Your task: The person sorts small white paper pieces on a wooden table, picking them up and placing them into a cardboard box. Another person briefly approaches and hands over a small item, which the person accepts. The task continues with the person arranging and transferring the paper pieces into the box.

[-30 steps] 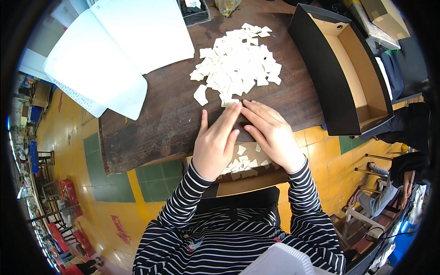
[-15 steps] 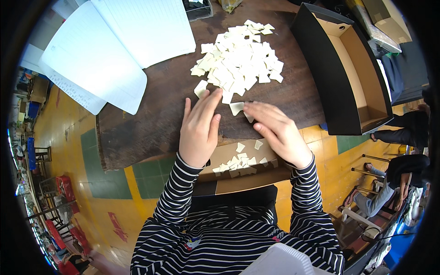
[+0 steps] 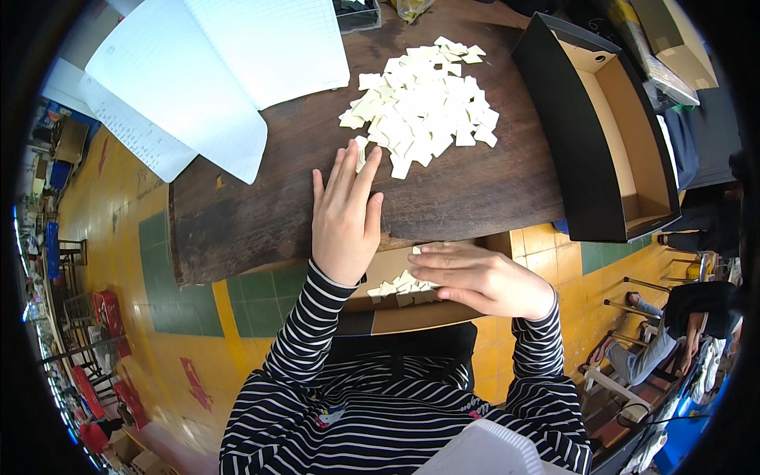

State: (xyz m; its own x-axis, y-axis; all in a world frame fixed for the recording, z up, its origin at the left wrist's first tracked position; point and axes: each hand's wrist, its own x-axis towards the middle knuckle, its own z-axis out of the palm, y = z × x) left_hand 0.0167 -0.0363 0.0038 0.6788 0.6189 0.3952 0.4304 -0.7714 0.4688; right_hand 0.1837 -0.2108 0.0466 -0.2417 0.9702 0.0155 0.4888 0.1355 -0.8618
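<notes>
While my left hand lies flat and empty just below the pale card pieces, I keep my open right hand, holding nothing, low over the box at the table's near edge.

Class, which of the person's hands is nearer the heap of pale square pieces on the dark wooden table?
Left. The left hand has fingertips touching the heap of pale square pieces; the right hand is below the table edge.

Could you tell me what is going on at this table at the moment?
A person in a striped top sits at a dark wooden table. Their left hand lies flat, fingertips at a heap of pale square chips. Their right hand is over a cardboard box on their lap, which holds a few chips.
</notes>
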